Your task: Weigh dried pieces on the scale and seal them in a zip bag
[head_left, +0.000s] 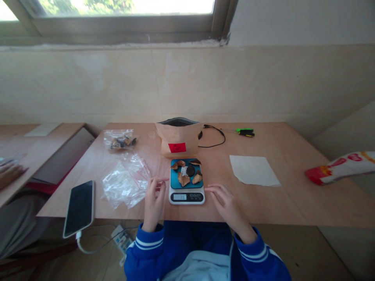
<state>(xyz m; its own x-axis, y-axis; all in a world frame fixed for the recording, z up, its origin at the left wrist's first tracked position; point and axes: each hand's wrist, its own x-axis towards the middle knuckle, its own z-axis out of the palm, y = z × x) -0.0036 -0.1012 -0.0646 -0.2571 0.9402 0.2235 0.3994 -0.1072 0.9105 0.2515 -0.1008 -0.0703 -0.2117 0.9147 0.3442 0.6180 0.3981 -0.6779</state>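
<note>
A small kitchen scale [186,196] sits at the table's near edge, its blue platform carrying several brown dried pieces [184,179] and a dark round one. My left hand [153,200] rests just left of the scale, fingers curled loosely with nothing in them. On the other side, my right hand [226,203] lies on the table with fingers stretched toward the scale's corner, empty. Behind the scale stands an open brown paper pouch [178,140] with a red label.
Empty clear plastic bags [125,180] lie to the left, a filled bag [120,141] behind them. A phone [79,207] on a cable overhangs the left edge. White paper [253,170], a black cable [215,136], a green-handled tool [245,132] and a snack packet [340,167] sit right.
</note>
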